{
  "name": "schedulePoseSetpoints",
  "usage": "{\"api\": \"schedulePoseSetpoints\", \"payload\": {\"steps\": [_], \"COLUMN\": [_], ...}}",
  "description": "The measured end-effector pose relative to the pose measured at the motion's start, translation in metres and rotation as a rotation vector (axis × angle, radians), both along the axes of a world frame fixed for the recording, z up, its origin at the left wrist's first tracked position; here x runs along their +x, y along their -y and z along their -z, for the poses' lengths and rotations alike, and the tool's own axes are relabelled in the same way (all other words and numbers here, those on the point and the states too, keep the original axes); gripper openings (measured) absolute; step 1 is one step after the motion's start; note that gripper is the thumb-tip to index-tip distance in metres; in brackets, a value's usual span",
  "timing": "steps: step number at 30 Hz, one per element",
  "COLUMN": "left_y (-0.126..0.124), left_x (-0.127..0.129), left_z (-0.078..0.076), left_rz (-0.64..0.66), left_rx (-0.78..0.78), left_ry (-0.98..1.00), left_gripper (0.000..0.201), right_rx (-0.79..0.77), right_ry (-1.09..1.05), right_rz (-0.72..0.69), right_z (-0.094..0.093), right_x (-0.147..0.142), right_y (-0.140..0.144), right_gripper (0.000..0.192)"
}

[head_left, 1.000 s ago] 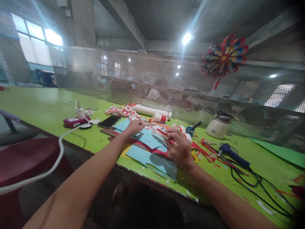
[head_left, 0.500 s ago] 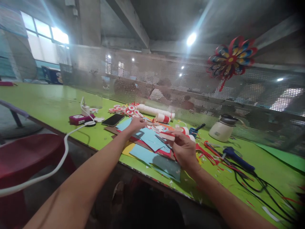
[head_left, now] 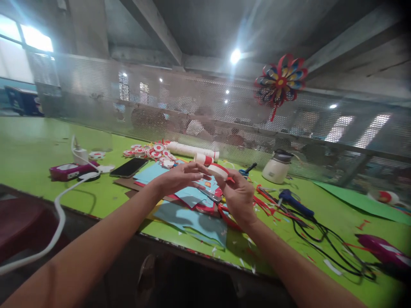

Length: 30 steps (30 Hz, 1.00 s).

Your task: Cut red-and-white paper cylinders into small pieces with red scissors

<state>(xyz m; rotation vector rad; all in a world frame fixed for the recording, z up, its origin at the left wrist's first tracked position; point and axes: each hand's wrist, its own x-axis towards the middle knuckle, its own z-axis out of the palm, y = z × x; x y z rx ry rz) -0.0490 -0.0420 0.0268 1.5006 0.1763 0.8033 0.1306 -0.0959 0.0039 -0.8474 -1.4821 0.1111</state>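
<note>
Right hand [head_left: 239, 196] pinches a red-and-white band [head_left: 218, 172] above the blue paper [head_left: 190, 197]; left hand [head_left: 175, 177] loosely spread beside it, contact unclear. Apparently midway: discs [head_left: 158, 149] heaped behind the paper look made; band not yet joined to anything.

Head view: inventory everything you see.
Table: one, green, foreground.
Curved strip: one, white and red, centre.
Scissors: one, red handled, centre.
Paper discs: many, red and white, back.
Long roll: one, white, back.
Paper sheets: several, blue, centre.
Smartphone: one, black, left.
Jug: one, white, back right.
Glue gun: one, blue, right.
Large sheet: one, green, right.
Flower ornament: one, multicoloured, upper right.
Stool: one, dark red, left.
Left hand: one, bare, centre.
Right hand: one, bare, holding curved strip.
</note>
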Motion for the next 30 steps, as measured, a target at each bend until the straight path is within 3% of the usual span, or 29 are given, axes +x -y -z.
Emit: {"api": "schedulePoseSetpoints", "payload": {"steps": [11,18,30], "left_y": [0.006,0.009,0.01], "left_x": [0.015,0.015,0.02], "left_z": [0.003,0.004,0.006], "left_rz": [-0.115,-0.089,-0.04], "left_rx": [-0.005,0.041,0.052], "left_ry": [0.1,0.144,0.109], "left_gripper": [0.026,0.029,0.022], "right_rx": [0.217,0.254,0.229], "right_ry": [0.39,0.499,0.586], "right_rz": [0.227,0.326,0.321], "right_z": [-0.001,0.006,0.004], "right_x": [0.004,0.003,-0.002], "right_y": [-0.008,-0.017,-0.009], "right_gripper": [0.006,0.006,0.01]}}
